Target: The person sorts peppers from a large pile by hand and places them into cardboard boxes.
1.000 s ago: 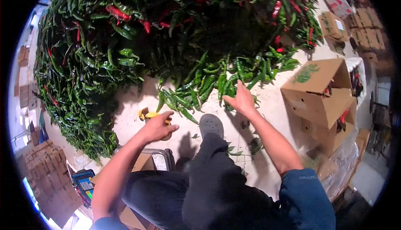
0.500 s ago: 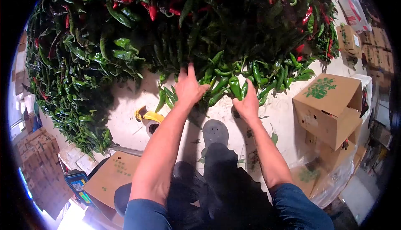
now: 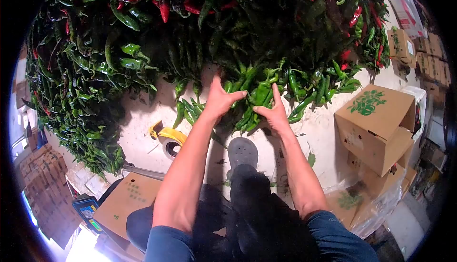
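Observation:
A loose bunch of long green peppers (image 3: pixel 257 96) is pressed together between my two hands at the front foot of a big pepper heap (image 3: pixel 238 38). My left hand (image 3: pixel 221 99) cups the bunch's left side, thumb laid across it and fingertips partly hidden by the heap. On the other side, my right hand (image 3: pixel 275 112) has its thumb against the lower peppers and its index finger pointing up along them. The remaining right fingers are mostly hidden. Several loose green peppers (image 3: pixel 188 110) lie on the pale floor left of my left hand.
A yellow tape dispenser (image 3: pixel 166 137) lies on the floor (image 3: pixel 138 143) at left. Near my left arm stand a cardboard box (image 3: pixel 131 197) and a scale display (image 3: pixel 88 212). An open printed carton (image 3: pixel 373 119) sits at right. My grey shoe (image 3: pixel 243 152) is just below the hands.
My right hand has moved left, drawing green peppers toward my left hand. The bunch between them is now tighter, and my left hand has shifted slightly right.

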`<state>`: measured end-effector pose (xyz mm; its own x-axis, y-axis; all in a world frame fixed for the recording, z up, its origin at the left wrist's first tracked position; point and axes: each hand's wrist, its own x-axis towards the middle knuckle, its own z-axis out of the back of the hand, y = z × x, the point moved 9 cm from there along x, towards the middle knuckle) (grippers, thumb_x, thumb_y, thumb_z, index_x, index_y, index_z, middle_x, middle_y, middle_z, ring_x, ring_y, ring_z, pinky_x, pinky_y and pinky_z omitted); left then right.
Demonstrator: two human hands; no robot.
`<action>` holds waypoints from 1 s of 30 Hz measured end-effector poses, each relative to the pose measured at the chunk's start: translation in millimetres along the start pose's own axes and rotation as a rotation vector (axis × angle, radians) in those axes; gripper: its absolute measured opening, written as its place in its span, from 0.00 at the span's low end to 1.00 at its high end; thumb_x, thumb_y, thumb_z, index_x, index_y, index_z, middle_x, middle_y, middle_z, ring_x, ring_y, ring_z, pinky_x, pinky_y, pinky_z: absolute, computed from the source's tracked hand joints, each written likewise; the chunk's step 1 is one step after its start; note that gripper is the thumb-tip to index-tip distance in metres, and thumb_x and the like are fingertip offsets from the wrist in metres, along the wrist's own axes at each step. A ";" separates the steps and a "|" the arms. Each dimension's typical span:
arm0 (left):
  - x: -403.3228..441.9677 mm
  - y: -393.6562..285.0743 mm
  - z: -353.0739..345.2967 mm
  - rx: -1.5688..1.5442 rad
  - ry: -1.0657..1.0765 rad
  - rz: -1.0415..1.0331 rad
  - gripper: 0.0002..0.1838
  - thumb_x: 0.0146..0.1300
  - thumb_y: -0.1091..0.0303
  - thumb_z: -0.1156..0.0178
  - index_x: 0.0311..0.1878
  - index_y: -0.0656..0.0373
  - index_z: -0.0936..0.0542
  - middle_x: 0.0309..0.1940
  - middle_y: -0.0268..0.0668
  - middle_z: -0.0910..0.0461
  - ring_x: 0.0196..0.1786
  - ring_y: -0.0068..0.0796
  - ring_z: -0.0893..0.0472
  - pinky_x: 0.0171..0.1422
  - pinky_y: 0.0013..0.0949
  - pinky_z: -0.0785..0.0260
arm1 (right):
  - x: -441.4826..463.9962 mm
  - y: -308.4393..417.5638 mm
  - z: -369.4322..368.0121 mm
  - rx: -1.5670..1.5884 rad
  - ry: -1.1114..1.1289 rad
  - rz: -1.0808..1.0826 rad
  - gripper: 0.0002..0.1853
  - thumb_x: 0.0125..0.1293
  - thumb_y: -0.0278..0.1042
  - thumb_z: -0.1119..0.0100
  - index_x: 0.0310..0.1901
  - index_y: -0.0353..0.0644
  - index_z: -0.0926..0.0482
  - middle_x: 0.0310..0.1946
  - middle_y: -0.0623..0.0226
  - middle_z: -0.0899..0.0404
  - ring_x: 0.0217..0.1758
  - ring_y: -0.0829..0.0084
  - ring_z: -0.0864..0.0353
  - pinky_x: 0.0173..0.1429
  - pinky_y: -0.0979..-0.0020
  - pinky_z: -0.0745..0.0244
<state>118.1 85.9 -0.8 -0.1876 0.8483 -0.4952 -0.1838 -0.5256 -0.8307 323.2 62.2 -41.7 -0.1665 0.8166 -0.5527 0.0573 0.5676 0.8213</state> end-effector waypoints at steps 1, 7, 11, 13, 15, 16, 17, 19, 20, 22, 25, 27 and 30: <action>-4.4 8.8 -1.0 -0.147 0.009 0.074 0.57 0.46 0.65 0.24 0.78 0.60 0.46 0.70 0.51 0.32 0.71 0.42 0.32 0.76 0.39 0.41 | 1.3 -4.5 5.3 -0.005 0.017 -0.017 0.58 0.52 0.22 0.28 0.80 0.37 0.58 0.70 0.49 0.34 0.64 0.65 0.26 0.67 0.70 0.30; 3.4 82.3 -24.5 -0.636 0.253 0.512 0.46 0.63 0.53 0.38 0.79 0.56 0.48 0.66 0.44 0.28 0.63 0.36 0.27 0.60 0.36 0.33 | 5.0 0.4 23.4 -0.282 -0.008 0.056 0.59 0.52 0.20 0.28 0.80 0.36 0.60 0.72 0.51 0.36 0.67 0.66 0.28 0.69 0.69 0.31; -4.3 44.1 -17.2 -0.547 -0.042 0.460 0.45 0.60 0.50 0.33 0.71 0.68 0.41 0.65 0.47 0.28 0.65 0.42 0.28 0.72 0.41 0.39 | 0.1 19.2 8.2 -0.068 -0.016 -0.004 0.61 0.54 0.23 0.26 0.80 0.36 0.63 0.70 0.50 0.34 0.66 0.66 0.27 0.69 0.68 0.30; -1.0 40.8 -19.5 -0.268 -0.073 0.335 0.37 0.59 0.70 0.31 0.68 0.68 0.38 0.58 0.49 0.24 0.58 0.40 0.23 0.65 0.40 0.30 | 2.2 21.0 -1.8 -0.002 -0.011 -0.010 0.62 0.54 0.24 0.25 0.80 0.38 0.66 0.67 0.48 0.31 0.64 0.65 0.24 0.68 0.67 0.28; -10.8 54.7 -40.4 -0.658 -0.047 0.432 0.38 0.61 0.75 0.34 0.72 0.68 0.41 0.59 0.48 0.25 0.58 0.38 0.23 0.63 0.35 0.29 | 2.5 20.4 -0.9 -0.022 -0.021 -0.022 0.63 0.54 0.25 0.24 0.80 0.37 0.66 0.65 0.49 0.28 0.62 0.65 0.23 0.66 0.68 0.27; -12.8 53.9 -48.4 -0.634 -0.018 0.380 0.39 0.61 0.77 0.35 0.73 0.68 0.43 0.59 0.47 0.25 0.58 0.37 0.23 0.62 0.34 0.29 | 2.5 15.1 1.0 -0.007 -0.024 -0.037 0.63 0.54 0.25 0.24 0.80 0.37 0.66 0.65 0.49 0.28 0.62 0.65 0.23 0.66 0.68 0.27; -16.4 53.9 -56.3 -0.612 0.012 0.332 0.40 0.61 0.79 0.36 0.75 0.68 0.44 0.60 0.47 0.26 0.58 0.35 0.23 0.61 0.33 0.28 | 0.4 10.0 3.9 0.006 -0.028 -0.056 0.62 0.54 0.25 0.24 0.80 0.37 0.65 0.66 0.49 0.29 0.63 0.65 0.24 0.66 0.67 0.27; -31.9 58.8 -66.3 -0.739 0.019 0.349 0.46 0.58 0.81 0.35 0.77 0.65 0.48 0.61 0.46 0.28 0.57 0.35 0.23 0.62 0.34 0.28 | -11.4 9.2 12.2 0.032 0.028 -0.060 0.61 0.54 0.22 0.27 0.80 0.37 0.64 0.71 0.49 0.37 0.68 0.63 0.29 0.67 0.66 0.28; -41.3 55.5 -70.5 -0.720 0.018 0.327 0.47 0.57 0.81 0.35 0.78 0.64 0.48 0.60 0.45 0.27 0.56 0.35 0.23 0.62 0.34 0.28 | -17.5 8.6 17.7 0.075 0.061 -0.051 0.61 0.54 0.21 0.28 0.80 0.37 0.64 0.73 0.48 0.39 0.69 0.63 0.30 0.68 0.66 0.28; -62.0 47.0 -80.6 -0.713 -0.006 0.315 0.51 0.54 0.83 0.35 0.79 0.59 0.52 0.56 0.43 0.27 0.56 0.35 0.24 0.62 0.35 0.28 | -39.0 7.5 26.2 0.217 0.078 -0.114 0.58 0.53 0.17 0.31 0.80 0.37 0.62 0.76 0.49 0.45 0.73 0.62 0.34 0.69 0.65 0.29; -87.1 47.7 -96.8 -0.869 -0.092 0.324 0.59 0.53 0.85 0.37 0.81 0.55 0.64 0.62 0.47 0.33 0.60 0.40 0.25 0.59 0.36 0.25 | -55.2 -1.8 34.2 0.312 0.108 -0.141 0.56 0.55 0.18 0.32 0.80 0.38 0.59 0.75 0.51 0.43 0.72 0.61 0.32 0.70 0.64 0.30; -93.5 54.5 -104.2 -0.848 -0.101 0.337 0.59 0.54 0.86 0.38 0.81 0.54 0.67 0.66 0.49 0.37 0.59 0.42 0.23 0.57 0.37 0.23 | -57.9 -7.4 41.8 0.115 0.036 -0.111 0.54 0.55 0.17 0.33 0.79 0.37 0.58 0.72 0.50 0.38 0.69 0.61 0.29 0.70 0.64 0.30; -97.3 57.8 -111.2 -0.904 -0.047 0.372 0.54 0.56 0.85 0.40 0.81 0.53 0.59 0.62 0.47 0.30 0.55 0.38 0.20 0.57 0.35 0.24 | -64.5 -7.2 41.6 0.185 -0.041 -0.051 0.53 0.55 0.18 0.33 0.79 0.39 0.55 0.70 0.52 0.36 0.68 0.62 0.29 0.70 0.64 0.30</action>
<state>233.1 -19.9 -28.9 -0.1256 0.6248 -0.7706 0.6997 -0.4949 -0.5152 374.5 9.8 -17.8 -0.1342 0.7875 -0.6015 0.2305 0.6151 0.7540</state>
